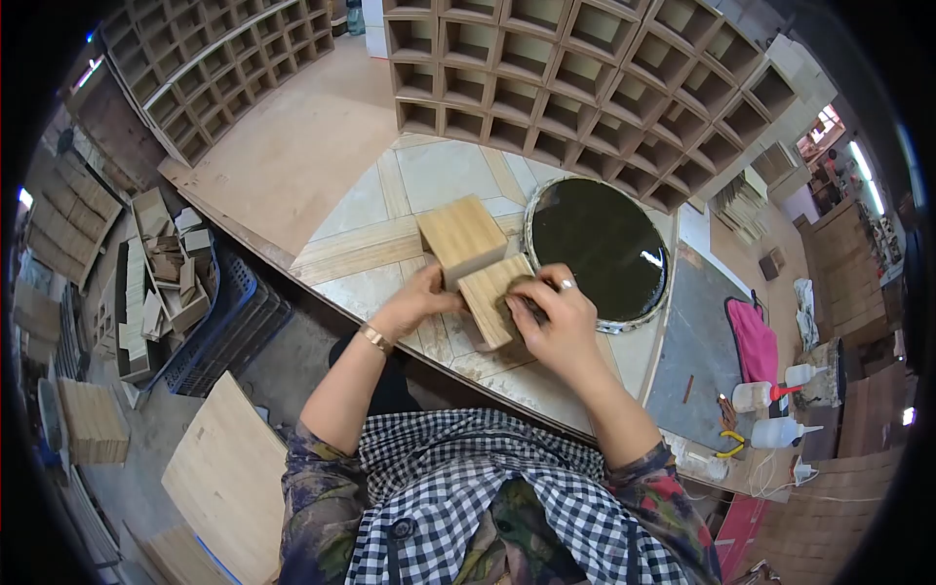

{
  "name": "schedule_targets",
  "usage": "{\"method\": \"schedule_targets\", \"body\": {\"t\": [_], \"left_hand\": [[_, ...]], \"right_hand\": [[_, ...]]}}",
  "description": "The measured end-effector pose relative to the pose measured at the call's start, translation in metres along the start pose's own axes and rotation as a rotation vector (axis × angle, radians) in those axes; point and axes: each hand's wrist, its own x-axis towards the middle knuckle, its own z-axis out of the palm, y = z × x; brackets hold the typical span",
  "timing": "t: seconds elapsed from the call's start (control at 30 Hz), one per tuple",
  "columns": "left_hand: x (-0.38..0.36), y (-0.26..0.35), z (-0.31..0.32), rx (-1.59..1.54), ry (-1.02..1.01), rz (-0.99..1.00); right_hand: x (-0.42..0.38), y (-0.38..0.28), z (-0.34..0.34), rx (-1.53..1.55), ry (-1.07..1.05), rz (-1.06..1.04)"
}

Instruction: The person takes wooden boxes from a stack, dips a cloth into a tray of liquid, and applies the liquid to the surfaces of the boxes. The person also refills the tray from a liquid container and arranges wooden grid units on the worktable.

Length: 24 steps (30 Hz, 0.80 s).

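A small wooden box with a light-grained top sits tilted in front of me. My left hand grips its left side, with the fingers partly behind it. Against its right edge, my right hand pinches a small dark pad that may be a sponge or cloth. Most of the pad is hidden by the fingers. A second wooden box of similar look stands just beyond the first one, close to it. To the right lies a round pan of dark liquid.
Stacked open-fronted wooden boxes form a wall at the back, and more stacked boxes stand at far left. Squeeze bottles, yellow-handled pliers and a pink cloth lie right. A blue crate holds wood offcuts.
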Motion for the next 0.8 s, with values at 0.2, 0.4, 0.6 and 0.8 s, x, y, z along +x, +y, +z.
{"method": "schedule_targets", "body": {"t": [0.2,0.4,0.6,0.8], "left_hand": [[0.0,0.047,0.006,-0.574,-0.01,-0.11],[-0.017,0.001,0.044,-0.343,0.107,-0.151],[-0.043,-0.014,0.038,-0.025,-0.014,0.001],[-0.026,-0.032,0.092,0.481,0.442,0.016]], "right_hand": [[-0.102,0.016,-0.008,-0.121,0.184,-0.151],[-0.116,0.007,0.003,-0.191,0.017,-0.034],[-0.092,0.007,-0.045,0.06,0.044,-0.174],[-0.029,-0.017,-0.037,0.039,-0.23,-0.279]]}}
